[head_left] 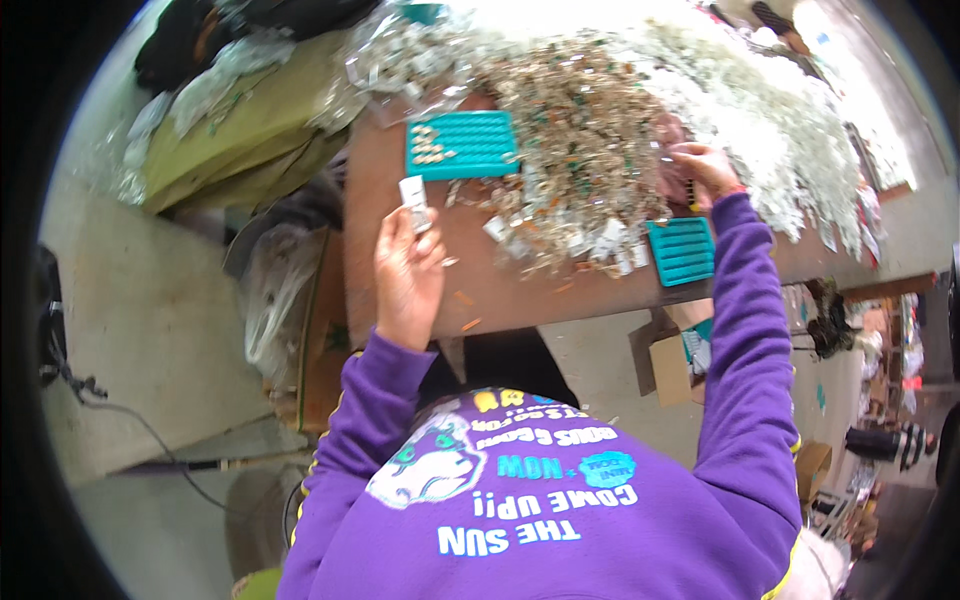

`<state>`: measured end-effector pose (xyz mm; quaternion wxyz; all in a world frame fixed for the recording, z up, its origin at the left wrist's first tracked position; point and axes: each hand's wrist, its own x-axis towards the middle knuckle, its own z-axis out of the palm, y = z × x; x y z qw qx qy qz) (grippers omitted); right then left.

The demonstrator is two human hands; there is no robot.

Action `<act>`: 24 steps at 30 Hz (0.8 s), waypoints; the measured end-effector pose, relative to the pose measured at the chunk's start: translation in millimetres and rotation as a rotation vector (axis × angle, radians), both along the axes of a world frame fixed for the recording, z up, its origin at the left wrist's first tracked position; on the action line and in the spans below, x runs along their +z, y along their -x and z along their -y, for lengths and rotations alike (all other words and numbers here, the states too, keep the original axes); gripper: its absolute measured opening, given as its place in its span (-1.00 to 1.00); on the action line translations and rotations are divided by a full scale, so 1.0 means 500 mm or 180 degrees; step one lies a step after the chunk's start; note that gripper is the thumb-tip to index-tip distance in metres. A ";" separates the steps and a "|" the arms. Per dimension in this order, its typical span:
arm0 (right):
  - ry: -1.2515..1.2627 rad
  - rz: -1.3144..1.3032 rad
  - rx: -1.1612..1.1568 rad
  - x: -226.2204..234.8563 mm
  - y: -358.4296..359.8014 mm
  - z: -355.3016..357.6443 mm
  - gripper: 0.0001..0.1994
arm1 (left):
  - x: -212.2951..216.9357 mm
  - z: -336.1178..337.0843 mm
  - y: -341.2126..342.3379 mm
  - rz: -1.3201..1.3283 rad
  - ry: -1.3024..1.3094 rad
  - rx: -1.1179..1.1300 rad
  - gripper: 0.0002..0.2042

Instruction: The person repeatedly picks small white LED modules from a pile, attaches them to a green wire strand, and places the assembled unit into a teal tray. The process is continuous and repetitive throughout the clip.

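Preferably, the white card [414, 200], pinched in the left hand [408, 272] over the tabletop [364, 255], should be held by its edges; whether the right hand [708, 172], beside the tan heap [580, 130], is closed cannot be told.

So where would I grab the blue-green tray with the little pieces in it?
Probably the near long rim of the blue-green tray, coming from the person's side: that edge faces them, while the tangled pile crowds its right end. Keep it level, since small pale pieces sit toward its left.
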<state>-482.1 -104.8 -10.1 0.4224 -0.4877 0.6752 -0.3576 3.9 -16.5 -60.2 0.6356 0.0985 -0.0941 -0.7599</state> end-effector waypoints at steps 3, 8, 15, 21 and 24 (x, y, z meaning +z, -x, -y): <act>-0.0079 0.0150 -0.0053 -0.015 0.011 -0.002 -0.72 | -0.006 -0.009 -0.009 -0.0206 0.0074 0.0053 -0.86; 0.0023 0.0563 -0.0181 0.049 0.019 -0.022 -0.75 | -0.005 -0.028 -0.015 -0.0279 0.0094 0.0148 -0.86; -0.0014 0.0136 0.0938 0.207 -0.188 -0.055 -0.65 | 0.006 -0.043 -0.016 0.0054 0.0226 0.0325 -0.83; -0.0145 0.0574 0.2170 0.176 -0.470 -0.080 -0.72 | 0.005 -0.039 -0.048 -0.0017 0.0412 0.0320 -0.86; -0.0478 0.0278 0.2442 0.132 -0.580 -0.073 -0.75 | 0.004 -0.046 -0.060 -0.0024 0.0407 0.0290 -0.86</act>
